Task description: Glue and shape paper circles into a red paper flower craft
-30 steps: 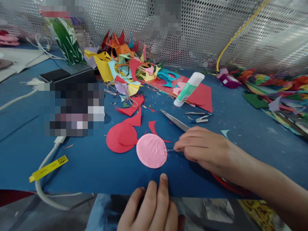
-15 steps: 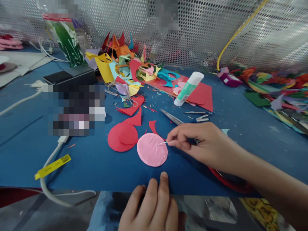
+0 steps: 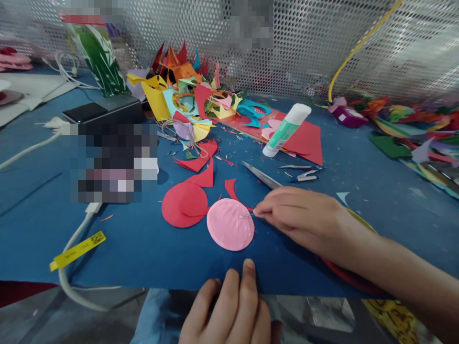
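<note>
On the blue table a round pink disc (image 3: pixel 229 227) lies flat, with fine marks on its right part. My right hand (image 3: pixel 301 215) pinches a thin, pale, needle-like stick (image 3: pixel 246 216) whose tip touches or hovers just over those marks. Beneath that hand runs a pair of scissors (image 3: pixel 262 176), partly covered. Near the table's front edge rests my left hand (image 3: pixel 229 306), fingers loosely bent and holding nothing visible; its index fingertip is on the table, just below the disc and apart from it. Left of the disc is a round red paper piece (image 3: pixel 184 205).
Behind lie a heap of coloured paper scraps (image 3: pixel 182 91), a glue stick (image 3: pixel 287 130) on red paper (image 3: pixel 311 143), and blue-tipped tweezers-like tools (image 3: pixel 304 176). At left are a cable with a yellow tag (image 3: pixel 78 251) and a dark box (image 3: pixel 107 112). More scraps (image 3: pixel 419 124) lie right.
My right hand has rolled over, its back now more upward, with the stick still pinched. The whole view has shifted slightly, and my left hand keeps its pose below the disc.
</note>
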Motion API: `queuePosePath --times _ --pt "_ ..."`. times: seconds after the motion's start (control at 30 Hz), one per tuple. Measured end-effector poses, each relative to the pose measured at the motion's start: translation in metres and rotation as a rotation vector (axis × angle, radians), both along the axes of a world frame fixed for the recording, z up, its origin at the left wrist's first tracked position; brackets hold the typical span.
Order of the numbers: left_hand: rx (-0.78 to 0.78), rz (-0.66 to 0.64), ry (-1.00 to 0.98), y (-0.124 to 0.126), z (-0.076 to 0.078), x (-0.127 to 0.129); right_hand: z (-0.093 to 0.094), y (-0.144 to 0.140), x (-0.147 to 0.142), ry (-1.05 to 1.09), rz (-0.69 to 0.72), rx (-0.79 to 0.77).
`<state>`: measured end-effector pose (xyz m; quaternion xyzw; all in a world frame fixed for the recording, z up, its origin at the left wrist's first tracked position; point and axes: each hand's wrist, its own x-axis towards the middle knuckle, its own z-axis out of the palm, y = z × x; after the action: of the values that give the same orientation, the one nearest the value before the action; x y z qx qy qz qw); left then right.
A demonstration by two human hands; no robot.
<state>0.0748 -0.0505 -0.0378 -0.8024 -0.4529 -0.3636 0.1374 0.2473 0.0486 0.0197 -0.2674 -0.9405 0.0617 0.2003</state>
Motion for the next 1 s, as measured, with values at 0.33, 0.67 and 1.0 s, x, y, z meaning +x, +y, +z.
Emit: queuePosePath --times 0.33,0.67,1.0 --pt "-0.006 -0.006 -0.001 -0.001 0.000 0.001 -0.001 -0.022 0.002 -0.248 0.195 0.463" --pt "-0.151 -0.208 -0.043 -0.001 0.004 -0.026 -0.004 -0.023 0.002 -0.181 0.057 0.356" --pt "-0.314 -0.195 0.020 0.029 0.037 -0.080 0.000 -0.012 -0.013 -0.160 -0.025 0.260"
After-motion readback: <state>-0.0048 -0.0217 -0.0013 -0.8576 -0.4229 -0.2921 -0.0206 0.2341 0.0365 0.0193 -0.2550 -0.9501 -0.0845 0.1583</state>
